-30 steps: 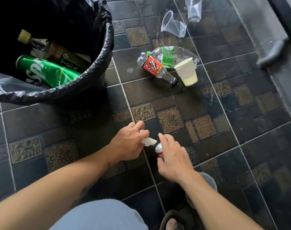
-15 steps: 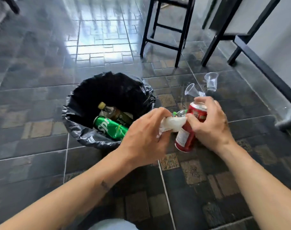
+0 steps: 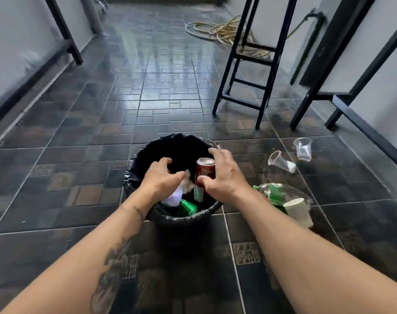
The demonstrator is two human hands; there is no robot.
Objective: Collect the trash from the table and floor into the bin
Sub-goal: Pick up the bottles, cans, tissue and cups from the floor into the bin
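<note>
hands (image 3: 188, 177) spread over bin (image 3: 134, 177) | can (image 3: 204, 175) loose | cups (image 3: 281, 164) right

1. This looks like a covered patio or service corridor of a home or small eatery, long and narrow with pale walls (image 3: 16, 41) on both sides.
2. The floor (image 3: 79, 155) is dark glazed tile in mixed sizes, some pieces stamped with patterns, shiny with reflected daylight.
3. A coiled garden hose (image 3: 218, 31) lies at the far end, which suggests an outdoor or wash-down area.
4. Black metal furniture legs stand along the right: a tall stool frame (image 3: 249, 71) and a table frame (image 3: 329, 91).
5. A round bin (image 3: 170, 216) lined with a black bag sits mid-floor, with clear plastic cups (image 3: 302, 148) scattered nearby.
</note>
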